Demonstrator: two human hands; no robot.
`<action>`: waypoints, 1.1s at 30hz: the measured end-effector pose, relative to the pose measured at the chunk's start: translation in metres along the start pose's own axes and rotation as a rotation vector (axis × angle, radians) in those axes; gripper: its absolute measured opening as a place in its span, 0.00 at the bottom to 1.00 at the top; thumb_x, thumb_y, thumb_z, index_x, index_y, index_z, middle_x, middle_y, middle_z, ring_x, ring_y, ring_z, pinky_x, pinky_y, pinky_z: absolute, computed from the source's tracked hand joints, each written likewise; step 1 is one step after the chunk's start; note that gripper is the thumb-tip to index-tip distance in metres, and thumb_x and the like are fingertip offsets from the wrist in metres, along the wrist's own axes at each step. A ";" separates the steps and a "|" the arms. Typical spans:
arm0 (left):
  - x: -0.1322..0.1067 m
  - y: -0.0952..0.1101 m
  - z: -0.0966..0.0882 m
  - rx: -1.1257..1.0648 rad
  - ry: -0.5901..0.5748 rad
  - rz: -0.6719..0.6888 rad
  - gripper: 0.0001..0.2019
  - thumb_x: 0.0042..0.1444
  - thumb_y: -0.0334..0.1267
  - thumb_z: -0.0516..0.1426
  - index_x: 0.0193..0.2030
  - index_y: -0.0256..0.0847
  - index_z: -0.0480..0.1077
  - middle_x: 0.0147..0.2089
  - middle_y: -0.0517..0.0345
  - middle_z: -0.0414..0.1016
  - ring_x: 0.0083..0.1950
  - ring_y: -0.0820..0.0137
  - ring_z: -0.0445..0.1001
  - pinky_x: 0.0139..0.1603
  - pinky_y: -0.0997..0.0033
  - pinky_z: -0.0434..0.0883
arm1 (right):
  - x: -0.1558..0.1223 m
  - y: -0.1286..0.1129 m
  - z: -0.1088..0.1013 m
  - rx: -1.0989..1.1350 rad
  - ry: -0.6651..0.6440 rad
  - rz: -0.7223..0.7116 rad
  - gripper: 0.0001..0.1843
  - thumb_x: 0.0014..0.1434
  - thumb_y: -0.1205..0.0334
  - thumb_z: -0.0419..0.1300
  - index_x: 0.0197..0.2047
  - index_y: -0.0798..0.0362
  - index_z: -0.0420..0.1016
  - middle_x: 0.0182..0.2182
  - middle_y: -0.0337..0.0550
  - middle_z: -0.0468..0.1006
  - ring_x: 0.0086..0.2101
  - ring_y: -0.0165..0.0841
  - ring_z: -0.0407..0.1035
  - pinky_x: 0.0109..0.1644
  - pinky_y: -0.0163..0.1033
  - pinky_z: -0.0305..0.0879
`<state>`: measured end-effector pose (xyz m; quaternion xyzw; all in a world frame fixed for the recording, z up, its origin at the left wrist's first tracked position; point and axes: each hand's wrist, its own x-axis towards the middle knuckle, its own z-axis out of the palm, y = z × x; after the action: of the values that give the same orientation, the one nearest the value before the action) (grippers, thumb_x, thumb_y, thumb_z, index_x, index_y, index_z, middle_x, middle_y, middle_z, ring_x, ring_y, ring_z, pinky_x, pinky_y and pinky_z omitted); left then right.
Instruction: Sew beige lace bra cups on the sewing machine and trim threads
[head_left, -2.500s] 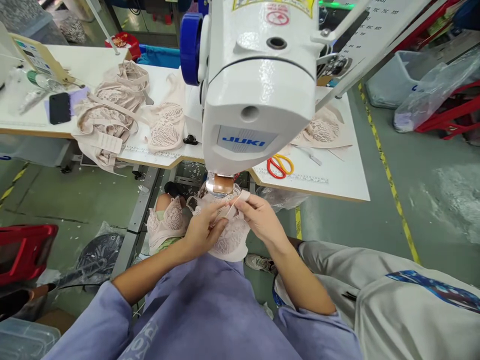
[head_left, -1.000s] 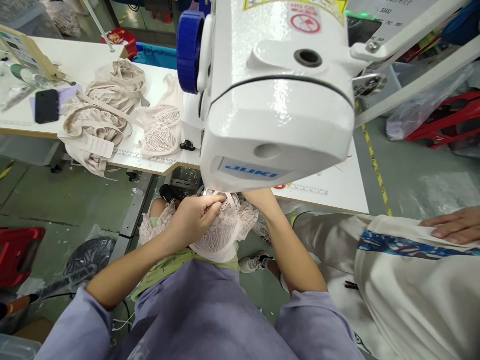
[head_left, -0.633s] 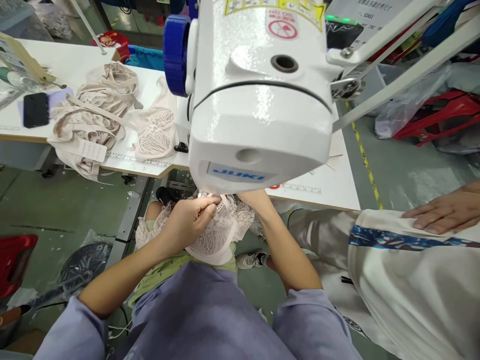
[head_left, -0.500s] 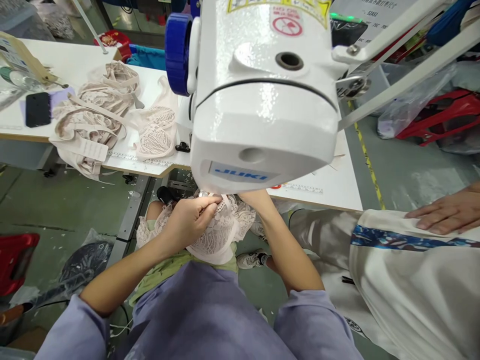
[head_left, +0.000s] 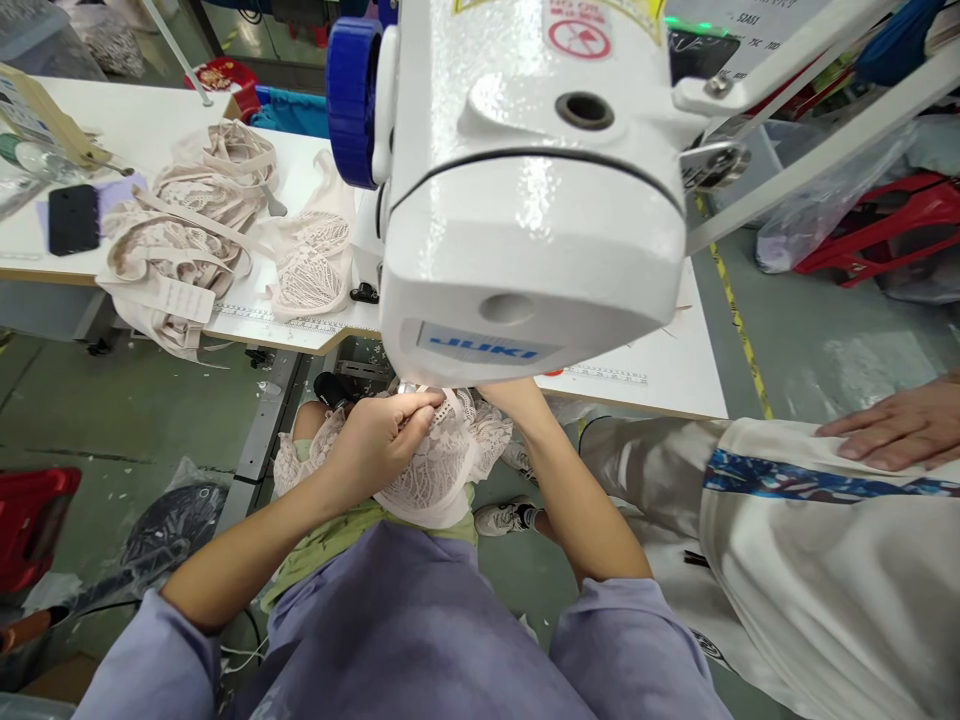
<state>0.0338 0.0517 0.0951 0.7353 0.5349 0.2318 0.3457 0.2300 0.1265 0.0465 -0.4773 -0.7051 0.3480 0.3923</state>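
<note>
A pale pink lace garment [head_left: 442,470] hangs under the head of a white JUKI sewing machine [head_left: 517,210]. My left hand [head_left: 379,440] is closed, pinching the lace's top edge just below the machine head. My right hand [head_left: 517,395] reaches up behind the lace; its fingers are hidden by the machine head, only the wrist and back of the hand show. The needle area is out of sight.
A pile of lace garments [head_left: 195,230] and a black phone [head_left: 73,218] lie on the white table [head_left: 675,370]. Another person in white clothing sits at the right, a hand [head_left: 896,430] flat on their knee. Red crates [head_left: 30,515] stand on the floor at left.
Since 2.5 s ago my view moved closer over the machine, so its head now hides my right hand's fingers and the needle. The other person's hand came to rest on their knee.
</note>
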 end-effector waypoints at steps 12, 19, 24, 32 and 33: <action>-0.011 -0.017 -0.001 0.044 0.018 0.026 0.17 0.68 0.41 0.52 0.54 0.39 0.79 0.52 0.52 0.84 0.50 0.61 0.83 0.49 0.67 0.77 | -0.006 0.008 0.014 -0.067 0.155 0.038 0.15 0.57 0.48 0.59 0.27 0.50 0.72 0.26 0.42 0.68 0.32 0.38 0.65 0.39 0.47 0.72; -0.015 -0.021 -0.001 0.021 0.130 0.028 0.14 0.67 0.38 0.53 0.48 0.40 0.80 0.48 0.53 0.85 0.49 0.64 0.83 0.47 0.71 0.77 | -0.006 0.009 0.019 -0.020 0.172 0.038 0.16 0.58 0.46 0.60 0.31 0.50 0.73 0.33 0.45 0.72 0.33 0.37 0.66 0.43 0.48 0.73; -0.015 -0.020 0.001 0.029 0.122 0.041 0.14 0.67 0.38 0.53 0.47 0.41 0.80 0.47 0.55 0.85 0.47 0.65 0.83 0.47 0.72 0.76 | -0.006 0.012 0.019 -0.036 0.192 0.021 0.17 0.59 0.44 0.59 0.33 0.50 0.74 0.33 0.46 0.72 0.32 0.37 0.65 0.42 0.47 0.73; -0.015 -0.019 0.004 0.122 0.088 0.054 0.15 0.67 0.39 0.51 0.50 0.44 0.79 0.44 0.56 0.85 0.40 0.67 0.82 0.42 0.72 0.74 | -0.007 0.016 0.019 -0.109 0.211 0.010 0.15 0.59 0.47 0.58 0.30 0.49 0.72 0.29 0.43 0.70 0.35 0.39 0.65 0.44 0.47 0.71; -0.015 -0.020 0.004 0.133 0.091 0.054 0.15 0.67 0.39 0.51 0.52 0.44 0.78 0.45 0.56 0.85 0.39 0.68 0.82 0.41 0.72 0.74 | -0.007 0.015 0.019 -0.106 0.211 0.011 0.14 0.59 0.48 0.58 0.30 0.49 0.72 0.30 0.43 0.70 0.35 0.39 0.65 0.44 0.46 0.71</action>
<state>0.0190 0.0400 0.0776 0.7595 0.5441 0.2381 0.2652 0.2206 0.1226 0.0233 -0.5353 -0.6744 0.2603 0.4368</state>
